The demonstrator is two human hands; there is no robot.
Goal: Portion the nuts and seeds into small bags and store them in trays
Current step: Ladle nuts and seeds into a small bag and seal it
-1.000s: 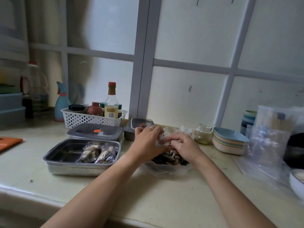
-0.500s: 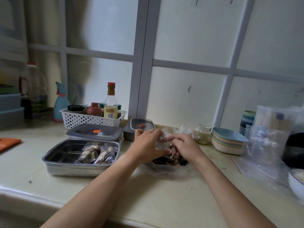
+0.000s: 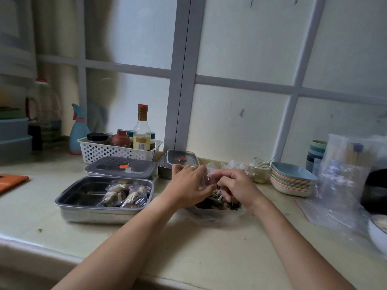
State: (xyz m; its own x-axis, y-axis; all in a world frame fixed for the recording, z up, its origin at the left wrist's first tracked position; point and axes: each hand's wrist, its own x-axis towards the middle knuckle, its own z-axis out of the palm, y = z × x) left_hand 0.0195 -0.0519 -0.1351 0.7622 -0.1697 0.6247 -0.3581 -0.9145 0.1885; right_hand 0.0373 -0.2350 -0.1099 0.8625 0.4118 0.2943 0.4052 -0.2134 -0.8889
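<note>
My left hand [image 3: 188,181] and my right hand [image 3: 236,185] meet over a heap of mixed nuts and seeds [image 3: 217,203] that lies on clear plastic on the counter. Both pinch a small clear bag [image 3: 207,176] between them. To the left stands an open steel tray [image 3: 69,203] with filled small bags [image 3: 123,195] in its right half. Behind it lies a grey lidded tray [image 3: 121,169], and a smaller lidded steel tray [image 3: 182,159] sits by the window frame. What the small bag holds is hidden by my fingers.
A white basket [image 3: 104,150] of bottles stands at the back left beside a blue spray bottle [image 3: 78,132]. A glass jar [image 3: 259,170], stacked coloured plates [image 3: 291,181] and large clear bags [image 3: 343,176] fill the right. An orange board [image 3: 10,181] lies far left.
Both hands stay together over the heap; the fingers have shifted slightly on the small bag. The trays have not moved.
</note>
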